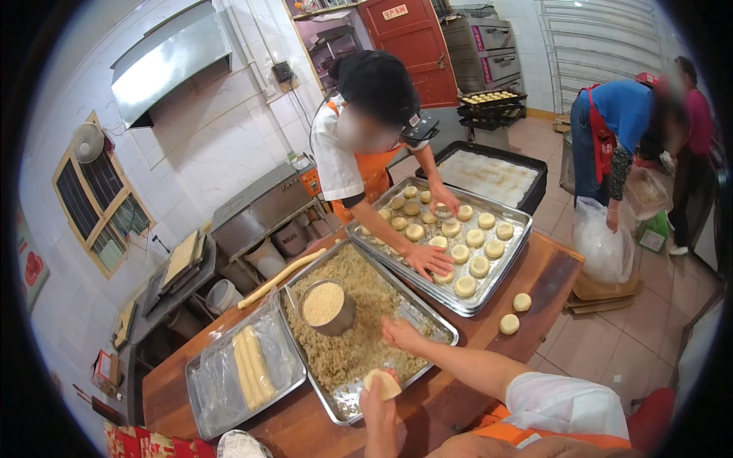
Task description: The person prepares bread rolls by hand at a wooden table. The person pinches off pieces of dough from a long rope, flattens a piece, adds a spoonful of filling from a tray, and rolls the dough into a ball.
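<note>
My left hand (376, 412) is closed around a flattened pale dough round (386, 385), just off the near edge of a metal tray (345, 413). In that tray lies a spread of crumbly light-brown filling (359, 360). My right hand (402, 336) reaches over the filling at the tray's right side, fingers curled together; whatever they may hold is too small to tell. A metal cup (338, 325) full of pale yellow grains (324, 301) stands on the filling, left of my right hand.
Across the wooden table (551, 269), a co-worker (343, 172) presses dough rounds on a stacked metal tray (500, 281). Two loose dough rounds (522, 302) lie to the right. Dough ropes (256, 368) rest on a plastic-lined tray (210, 418) at left; another rope (281, 278) lies behind.
</note>
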Demonstrator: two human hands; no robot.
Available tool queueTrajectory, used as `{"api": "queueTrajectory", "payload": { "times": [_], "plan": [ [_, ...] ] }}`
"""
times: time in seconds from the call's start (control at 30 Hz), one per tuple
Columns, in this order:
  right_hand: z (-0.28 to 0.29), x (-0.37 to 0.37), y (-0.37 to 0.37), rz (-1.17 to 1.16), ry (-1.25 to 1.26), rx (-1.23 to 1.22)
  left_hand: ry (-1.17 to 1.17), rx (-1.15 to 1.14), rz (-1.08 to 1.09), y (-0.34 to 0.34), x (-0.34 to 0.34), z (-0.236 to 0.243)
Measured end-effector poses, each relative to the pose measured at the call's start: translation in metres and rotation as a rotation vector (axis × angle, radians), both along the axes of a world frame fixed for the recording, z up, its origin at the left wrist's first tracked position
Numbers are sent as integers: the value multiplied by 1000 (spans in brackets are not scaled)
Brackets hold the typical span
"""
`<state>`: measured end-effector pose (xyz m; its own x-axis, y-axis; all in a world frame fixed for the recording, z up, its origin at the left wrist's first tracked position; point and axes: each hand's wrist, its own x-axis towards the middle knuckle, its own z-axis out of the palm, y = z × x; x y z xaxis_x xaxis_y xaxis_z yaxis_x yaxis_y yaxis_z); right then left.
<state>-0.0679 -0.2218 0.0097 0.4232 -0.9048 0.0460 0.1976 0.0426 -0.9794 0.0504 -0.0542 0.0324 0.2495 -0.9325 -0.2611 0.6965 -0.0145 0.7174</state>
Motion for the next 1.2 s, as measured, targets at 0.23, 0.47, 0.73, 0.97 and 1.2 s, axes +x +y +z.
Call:
{"api": "queueTrajectory", "payload": {
  "times": [0.23,0.47,0.73,0.97,1.2],
  "plan": [
    [60,12,59,-56,364,-644,116,8,89,-47,17,-43],
    [52,-1,79,-95,724,-1164,197,-12,70,-45,-5,-4],
    [57,-4,73,68,386,-683,-3,-124,111,-45,4,-18],
    [38,12,79,-72,410,-746,11,-189,88,-41,2,-4],
    [71,20,78,-84,445,-806,262,-220,168,-70,6,13]
  ]
}}
